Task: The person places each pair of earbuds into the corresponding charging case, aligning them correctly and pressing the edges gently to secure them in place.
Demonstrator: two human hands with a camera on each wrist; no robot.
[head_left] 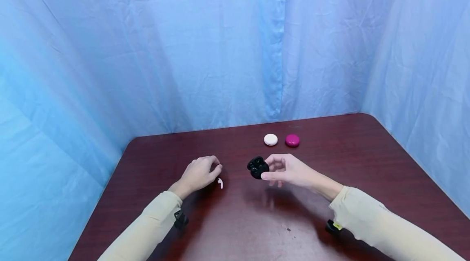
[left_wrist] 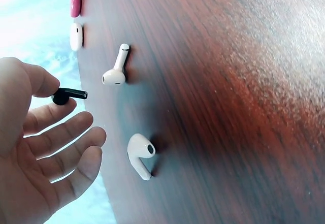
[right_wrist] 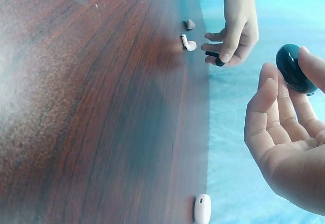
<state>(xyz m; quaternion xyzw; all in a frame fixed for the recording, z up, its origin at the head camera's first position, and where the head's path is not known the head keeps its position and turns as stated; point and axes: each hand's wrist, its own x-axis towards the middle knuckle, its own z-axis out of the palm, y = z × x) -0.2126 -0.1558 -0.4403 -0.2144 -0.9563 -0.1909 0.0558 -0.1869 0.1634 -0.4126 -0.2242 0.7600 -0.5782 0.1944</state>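
My left hand (head_left: 198, 172) pinches a black earbud (left_wrist: 62, 97) between thumb and index finger, just above the table; the other fingers are loosely bent. Two white earbuds lie below that hand: one white earbud (left_wrist: 116, 75) nearer the back cases, another white earbud (left_wrist: 138, 150) closer to the lower edge of the left wrist view. To the right, my right hand (head_left: 287, 170) grips a round black earbud case (head_left: 258, 169) between thumb and fingers, raised off the table. Its lid appears lifted in the head view. The case's interior is too small to make out.
A white round case (head_left: 270, 140) and a magenta round case (head_left: 292, 140) sit side by side toward the back of the dark red wooden table (head_left: 341, 151). Blue curtains (head_left: 220, 49) hang around the table's back and sides.
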